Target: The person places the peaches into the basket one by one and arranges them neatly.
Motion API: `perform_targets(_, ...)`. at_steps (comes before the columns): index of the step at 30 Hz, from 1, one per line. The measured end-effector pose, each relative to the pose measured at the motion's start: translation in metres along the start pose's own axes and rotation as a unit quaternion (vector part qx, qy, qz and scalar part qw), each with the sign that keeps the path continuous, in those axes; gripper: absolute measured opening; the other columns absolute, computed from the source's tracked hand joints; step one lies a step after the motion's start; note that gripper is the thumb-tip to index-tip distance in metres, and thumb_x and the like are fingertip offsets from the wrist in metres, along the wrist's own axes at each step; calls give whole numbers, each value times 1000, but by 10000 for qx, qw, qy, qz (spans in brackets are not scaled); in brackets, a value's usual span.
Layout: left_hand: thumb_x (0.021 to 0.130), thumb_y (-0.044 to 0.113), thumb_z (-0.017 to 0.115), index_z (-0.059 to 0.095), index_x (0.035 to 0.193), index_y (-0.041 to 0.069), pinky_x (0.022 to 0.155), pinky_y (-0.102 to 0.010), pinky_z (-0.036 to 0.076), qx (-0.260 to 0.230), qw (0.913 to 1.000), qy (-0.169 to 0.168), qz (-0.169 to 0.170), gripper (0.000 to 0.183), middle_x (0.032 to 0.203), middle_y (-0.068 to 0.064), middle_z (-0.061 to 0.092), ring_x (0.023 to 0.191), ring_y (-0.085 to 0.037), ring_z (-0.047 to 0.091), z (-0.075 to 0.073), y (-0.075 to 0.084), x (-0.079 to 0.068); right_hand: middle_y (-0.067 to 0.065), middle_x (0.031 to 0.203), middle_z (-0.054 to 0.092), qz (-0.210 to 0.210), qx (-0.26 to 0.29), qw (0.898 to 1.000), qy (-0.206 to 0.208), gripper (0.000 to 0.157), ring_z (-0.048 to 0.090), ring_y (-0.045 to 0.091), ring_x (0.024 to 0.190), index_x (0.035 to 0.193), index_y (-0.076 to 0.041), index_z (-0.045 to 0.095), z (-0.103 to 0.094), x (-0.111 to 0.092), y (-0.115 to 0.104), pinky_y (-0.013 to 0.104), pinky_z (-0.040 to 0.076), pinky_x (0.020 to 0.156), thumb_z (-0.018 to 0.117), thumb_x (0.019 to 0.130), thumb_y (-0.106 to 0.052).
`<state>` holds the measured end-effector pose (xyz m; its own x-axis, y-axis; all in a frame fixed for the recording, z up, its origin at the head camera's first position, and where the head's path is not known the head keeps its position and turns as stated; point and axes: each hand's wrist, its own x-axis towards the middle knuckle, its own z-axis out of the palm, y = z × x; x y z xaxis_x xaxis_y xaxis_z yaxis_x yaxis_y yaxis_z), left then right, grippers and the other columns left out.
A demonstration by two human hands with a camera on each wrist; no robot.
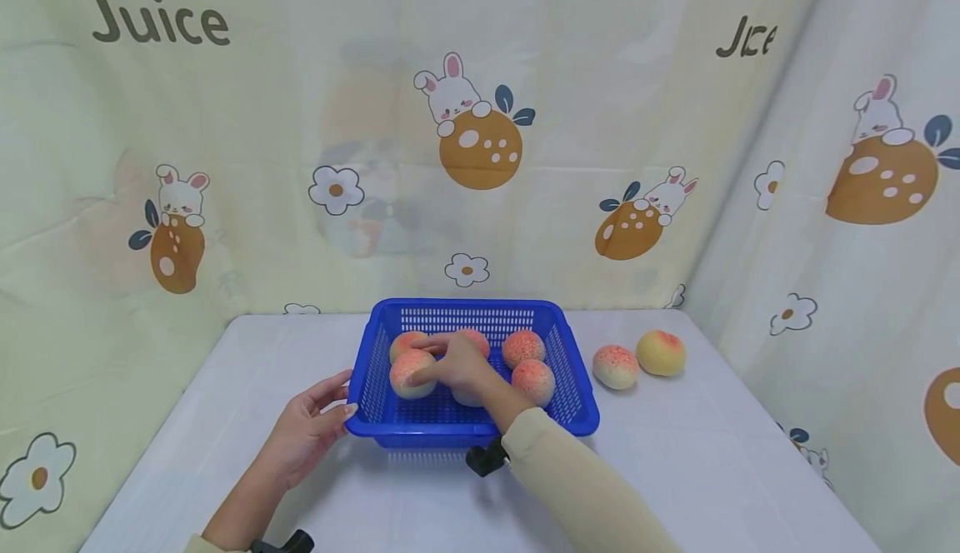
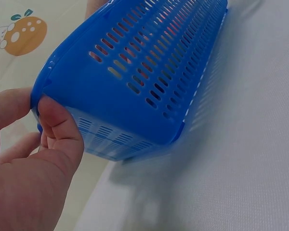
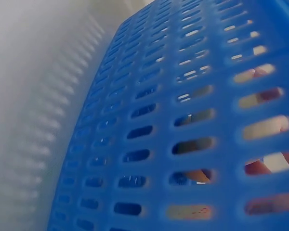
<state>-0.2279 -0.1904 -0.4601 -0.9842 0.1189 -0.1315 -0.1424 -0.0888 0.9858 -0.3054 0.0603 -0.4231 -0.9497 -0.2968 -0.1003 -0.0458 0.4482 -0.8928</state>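
A blue plastic basket [image 1: 472,430] with slotted walls stands on the table, holding several peaches. My left hand [image 1: 306,430] pinches its rim at the left side; the left wrist view shows the thumb [image 2: 62,127] and fingers at the basket corner [image 2: 101,91]. Inside the basket, my right hand [image 1: 463,367] grips a pink-and-cream peach [image 1: 412,376] at the front left. Behind that one lies another peach [image 1: 405,343]. On the basket's right side sit two more, a back peach [image 1: 522,348] and a front peach [image 1: 533,381]. The basket wall [image 3: 149,115] mostly hides the right hand in its wrist view.
To the right of the basket, a pink-topped peach [image 1: 616,366] and a yellower peach [image 1: 661,353] lie on the white tablecloth [image 1: 675,453]. A printed curtain [image 1: 262,120] hangs behind the table, and another curtain [image 1: 840,286] hangs along the right.
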Motion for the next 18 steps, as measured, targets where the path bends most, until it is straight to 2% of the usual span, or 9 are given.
perform_targets(3, 98, 7, 67, 40, 156, 7, 89, -26, 59, -50, 10000, -14, -8, 64, 133, -15, 48, 108, -18, 62, 0, 0, 0, 2, 127, 71, 34, 149, 9998, -107, 63, 63, 21, 117, 134, -20, 68, 3, -1, -1, 43, 55, 103, 92, 75, -23)
perform_targets(8, 98, 6, 67, 40, 156, 6, 89, -25, 59, -93, 10000, -12, -9, 64, 133, -14, 48, 107, -18, 62, -1, -1, 0, 3, 129, 71, 29, 60, 9998, -183, 64, 63, 22, 121, 135, -19, 68, 6, -1, -4, 45, 53, 106, 92, 76, -24)
perform_targets(14, 98, 6, 66, 40, 156, 6, 90, -26, 59, -98, 10000, -1, 1, 64, 133, -14, 47, 108, -18, 62, -1, 0, -1, 5, 127, 71, 123, -18, 9998, -144, 60, 64, 23, 118, 133, -18, 69, 8, 0, -7, 47, 53, 105, 90, 77, -24)
perform_targets(18, 98, 6, 67, 40, 157, 7, 90, -26, 59, -84, 10000, -7, -17, 64, 133, -14, 47, 108, -18, 63, -1, 0, 0, 5, 121, 73, 274, -100, 9996, -68, 54, 65, 22, 107, 127, -19, 72, 12, 2, -8, 43, 59, 93, 91, 76, -22)
